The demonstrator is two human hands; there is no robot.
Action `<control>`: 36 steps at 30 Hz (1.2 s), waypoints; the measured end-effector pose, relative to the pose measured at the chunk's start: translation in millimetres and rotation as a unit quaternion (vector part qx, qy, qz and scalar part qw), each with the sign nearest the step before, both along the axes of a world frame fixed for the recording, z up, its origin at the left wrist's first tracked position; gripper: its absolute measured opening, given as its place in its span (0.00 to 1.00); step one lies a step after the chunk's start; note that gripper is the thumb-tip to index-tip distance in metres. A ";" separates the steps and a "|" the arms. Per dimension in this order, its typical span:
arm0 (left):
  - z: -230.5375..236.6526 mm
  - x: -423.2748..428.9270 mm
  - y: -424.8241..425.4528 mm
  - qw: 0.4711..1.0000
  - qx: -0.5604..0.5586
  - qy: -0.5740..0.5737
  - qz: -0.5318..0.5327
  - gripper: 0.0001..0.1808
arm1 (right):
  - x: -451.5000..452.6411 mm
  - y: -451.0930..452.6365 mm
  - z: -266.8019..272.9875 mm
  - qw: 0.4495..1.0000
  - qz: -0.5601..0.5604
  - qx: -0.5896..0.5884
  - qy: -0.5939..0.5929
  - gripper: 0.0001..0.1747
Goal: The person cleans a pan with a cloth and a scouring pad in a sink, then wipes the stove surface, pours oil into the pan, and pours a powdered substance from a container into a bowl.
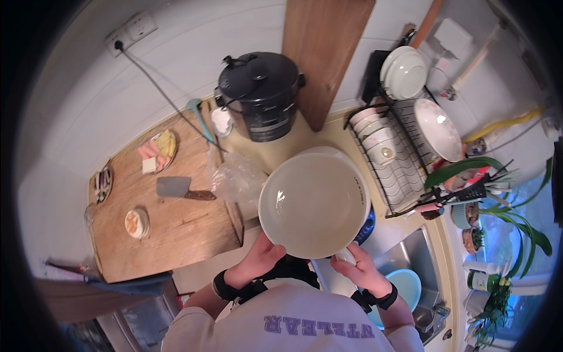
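A large white pot with a pale interior [314, 207] is held up in front of my chest, tilted so that its inside faces the camera. My left hand [261, 259] grips the lower left part of its rim, thumb towards the inside. With its fingers around the short white handle, my right hand [358, 266] holds the lower right side. Whether the pot contains clear liquid, I cannot tell. Behind its upper edge shows another pale round surface, mostly hidden. A crumpled clear plastic bag [239, 178] lies left of the pot, and a blue object [366, 226] is partly covered at its right.
A wooden board [189, 233] at left bears a cleaver [173, 187], a plate of sliced food [166, 152] and a small round container [137, 223]. A black electric cooker [264, 101] stands behind. At right are a dish rack [402, 176] and a sink [429, 281] with a light-blue basin [407, 286].
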State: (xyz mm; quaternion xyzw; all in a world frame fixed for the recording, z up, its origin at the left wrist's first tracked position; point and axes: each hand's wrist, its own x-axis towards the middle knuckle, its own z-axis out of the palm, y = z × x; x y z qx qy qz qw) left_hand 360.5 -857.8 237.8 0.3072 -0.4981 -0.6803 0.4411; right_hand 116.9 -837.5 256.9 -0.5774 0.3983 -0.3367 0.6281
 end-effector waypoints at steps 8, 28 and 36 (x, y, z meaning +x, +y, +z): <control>-2.4 38.3 28.2 0.991 -0.055 -0.060 0.103 0.34 | 42.2 -4.3 -10.2 0.996 0.083 -0.025 0.017 0.21; -12.0 128.8 16.2 0.960 -0.033 -0.138 -0.243 0.20 | 152.9 123.3 -40.8 0.892 -0.317 0.273 -0.172 0.12; 118.5 126.4 4.7 0.843 -0.197 0.216 -0.451 0.22 | 48.6 219.4 -52.5 0.615 -0.447 0.180 -0.624 0.08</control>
